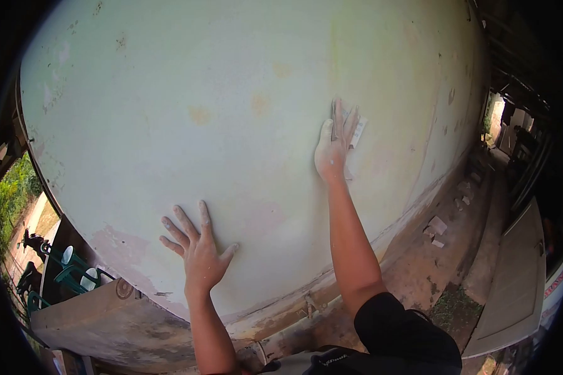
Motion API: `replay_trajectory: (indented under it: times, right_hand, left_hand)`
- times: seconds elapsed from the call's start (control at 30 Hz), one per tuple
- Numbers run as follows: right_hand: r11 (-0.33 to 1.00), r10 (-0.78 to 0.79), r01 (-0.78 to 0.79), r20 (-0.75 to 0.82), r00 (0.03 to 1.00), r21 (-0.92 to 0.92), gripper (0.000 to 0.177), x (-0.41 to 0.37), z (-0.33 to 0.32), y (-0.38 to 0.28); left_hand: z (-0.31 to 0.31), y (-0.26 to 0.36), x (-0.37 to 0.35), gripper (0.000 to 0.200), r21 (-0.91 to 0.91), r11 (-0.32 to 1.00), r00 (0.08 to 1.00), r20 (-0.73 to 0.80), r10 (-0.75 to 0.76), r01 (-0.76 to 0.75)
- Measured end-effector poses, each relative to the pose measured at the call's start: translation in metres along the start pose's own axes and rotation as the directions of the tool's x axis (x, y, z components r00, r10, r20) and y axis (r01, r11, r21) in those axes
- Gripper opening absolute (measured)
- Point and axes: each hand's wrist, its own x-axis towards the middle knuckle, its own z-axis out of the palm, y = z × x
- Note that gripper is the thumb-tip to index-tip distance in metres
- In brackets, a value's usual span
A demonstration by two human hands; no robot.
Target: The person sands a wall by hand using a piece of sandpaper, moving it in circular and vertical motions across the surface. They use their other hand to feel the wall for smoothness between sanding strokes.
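A pale green wall (263, 162) with worn, patchy paint fills most of the view. My left hand (201, 253) rests on its lower part, fingers spread wide and dusted with white powder. Higher up and to the right, my right hand (333, 150) presses a piece of sandpaper (358, 133) to the wall. Only the sheet's light, printed edge shows beside the fingers; the palm and fingers hide the rest. White dust coats this hand too.
A concrete ledge (125, 325) juts out at lower left, near green plastic chairs (75, 275) and a motorbike (34, 244). Broken pale chunks (436, 226) lie along the wall's foot. A door panel (513, 284) leans at right.
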Motion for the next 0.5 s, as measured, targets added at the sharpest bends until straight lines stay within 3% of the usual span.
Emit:
replay_trajectory:
  times: [0.07,0.13,0.2,0.27,0.37,0.4,0.47,0.5]
  right_hand:
    - [0.996,0.082,-0.080,-0.033,0.996,0.051,0.054,0.004,0.007,-0.020]
    - [0.999,-0.035,0.036,0.050,0.998,-0.022,0.057,-0.042,0.020,-0.028]
    - [0.990,-0.075,0.095,0.177,0.981,-0.102,0.064,-0.122,0.035,-0.030]
    - [0.968,-0.161,0.218,0.354,0.921,-0.127,0.064,-0.199,0.037,-0.021]
    - [0.951,-0.194,0.266,0.362,0.912,-0.159,0.061,-0.183,0.029,0.015]
    - [0.965,-0.110,0.176,0.312,0.944,-0.193,0.059,-0.156,0.026,0.015]
    - [0.995,-0.023,0.030,0.071,0.997,-0.095,0.057,-0.090,0.021,0.005]
    - [0.996,0.054,-0.052,0.026,0.998,-0.067,0.056,-0.057,0.014,-0.007]
  left_hand:
    - [-0.003,-0.001,-0.001,0.115,-0.026,1.000,1.000,-0.006,0.010,-0.010]
    - [-0.001,-0.004,-0.005,0.113,-0.051,0.998,1.000,-0.013,0.023,-0.024]
    - [0.009,-0.010,-0.007,0.104,-0.046,0.996,0.989,-0.131,0.066,-0.073]
    - [0.016,-0.018,-0.013,0.100,-0.038,0.997,0.986,-0.152,0.067,-0.074]
    - [0.016,-0.025,-0.021,0.095,-0.032,0.997,0.984,-0.168,0.065,-0.071]
    - [0.016,-0.027,-0.023,0.094,-0.035,0.998,0.987,-0.154,0.050,-0.056]
    - [0.018,-0.033,-0.024,0.096,-0.041,0.996,0.986,-0.151,0.075,-0.082]
    - [0.020,-0.035,-0.024,0.098,-0.039,0.995,0.986,-0.148,0.082,-0.088]
